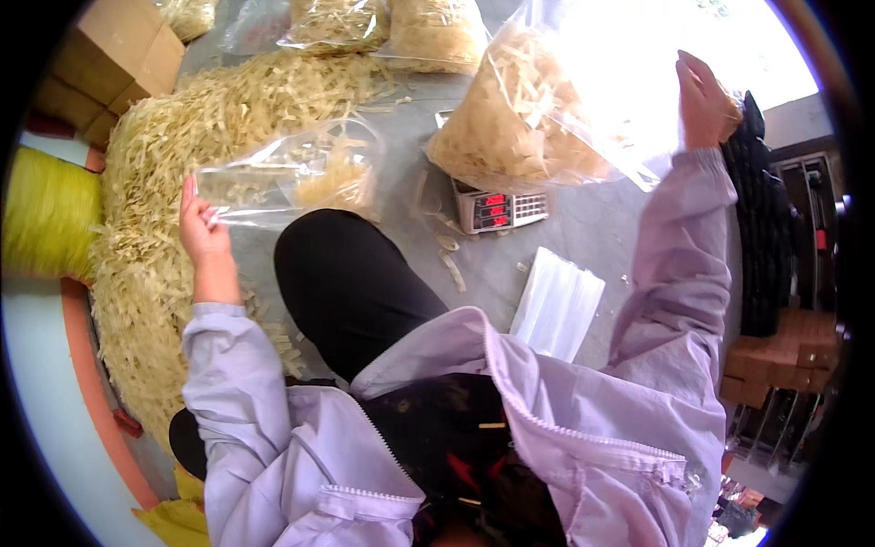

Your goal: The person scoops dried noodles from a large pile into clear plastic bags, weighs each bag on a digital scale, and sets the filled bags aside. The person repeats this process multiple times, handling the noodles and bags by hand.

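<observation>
At the left, my left hand is closed on the open end of a clear plastic bag, which lies over the shredded straw-coloured pile with some strips inside. My right hand is raised at the upper right with fingers together; part of a small tan bit shows behind it, and what it grips is unclear against the glare. Left of that hand, a filled clear bag of pale strips sits on a digital scale with red displays.
A large shred pile covers the left floor, beside yellow fibre and cardboard boxes. Filled bags stand behind. Flat plastic bags lie by my knee. Black bundles and brown cartons line the right.
</observation>
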Tool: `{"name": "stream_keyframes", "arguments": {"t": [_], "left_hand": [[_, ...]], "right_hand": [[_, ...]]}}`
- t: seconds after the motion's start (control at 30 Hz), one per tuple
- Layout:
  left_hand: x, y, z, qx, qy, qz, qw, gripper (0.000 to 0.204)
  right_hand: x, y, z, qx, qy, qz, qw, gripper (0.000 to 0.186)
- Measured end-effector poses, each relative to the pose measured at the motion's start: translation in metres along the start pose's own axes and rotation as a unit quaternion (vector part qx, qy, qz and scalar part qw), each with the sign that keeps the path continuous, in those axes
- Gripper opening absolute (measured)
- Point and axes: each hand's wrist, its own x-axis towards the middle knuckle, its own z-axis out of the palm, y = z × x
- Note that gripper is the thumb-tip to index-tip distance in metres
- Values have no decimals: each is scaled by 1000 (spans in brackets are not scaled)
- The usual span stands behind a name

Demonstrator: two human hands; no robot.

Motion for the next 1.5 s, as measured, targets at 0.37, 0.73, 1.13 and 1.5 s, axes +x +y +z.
{"name": "stream_keyframes", "arguments": {"t": [0.37,0.73,1.13,1.5], "left_hand": [[109,134,-97,339,49,8,939,52],[-101,-1,274,376,-399,2,836,94],[2,-44,239,430,-326,36,841,26],[-92,120,69,326,-233,88,912,22]], "right_hand": [[-42,43,1,155,-158,375,900,25],[-25,-5,39,63,-146,132,978,40],[-35,-122,72,288,-178,111,934,41],[-38,-255,108,491,-200,57,846,34]]}}
